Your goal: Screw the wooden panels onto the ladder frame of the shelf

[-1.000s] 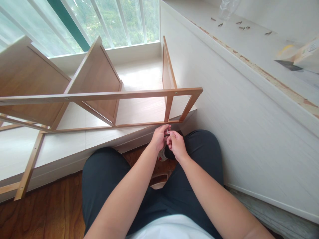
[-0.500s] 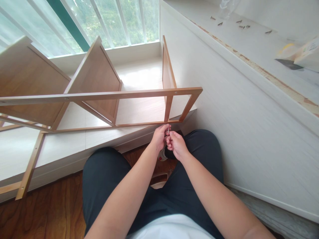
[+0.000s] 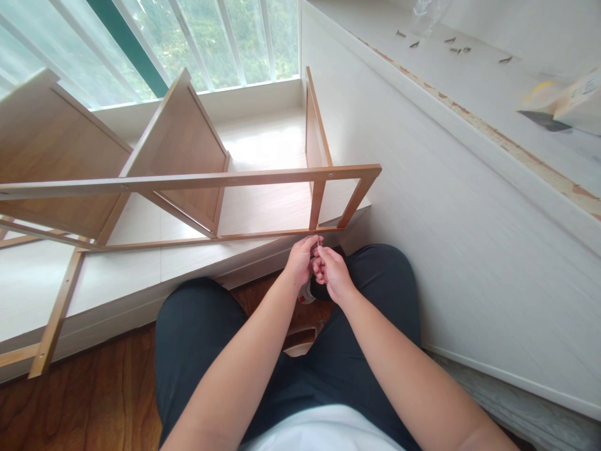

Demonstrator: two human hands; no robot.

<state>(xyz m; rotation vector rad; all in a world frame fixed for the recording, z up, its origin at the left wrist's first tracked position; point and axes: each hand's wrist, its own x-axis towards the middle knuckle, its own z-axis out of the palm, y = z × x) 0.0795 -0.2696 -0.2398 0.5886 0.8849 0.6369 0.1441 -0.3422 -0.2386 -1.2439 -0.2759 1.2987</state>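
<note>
Little has moved since the earlier frame: both hands have stayed together just under the lower rail of the wooden shelf frame (image 3: 188,181), and only the small metal key (image 3: 318,243) between them has turned from a bent outline to a thin upright sliver. Left hand (image 3: 300,260) is curled, its fingertips closed against the key from the left. Right hand (image 3: 331,272) is also curled, thumb and forefinger pinched on the same key from the right, so the two hands touch each other. The key stands just below the rail, close to the foot of the short upright near the frame's right end; whether its tip touches the wood cannot be told. The frame lies on its side on the pale window platform (image 3: 141,269), its brown panels standing up toward the window (image 3: 201,44). Dark trousers cover the person's knees below the hands, above a brown wooden floor (image 3: 94,401). To the right runs a white ledge (image 3: 469,81) with several loose screws (image 3: 457,50) scattered along it
</note>
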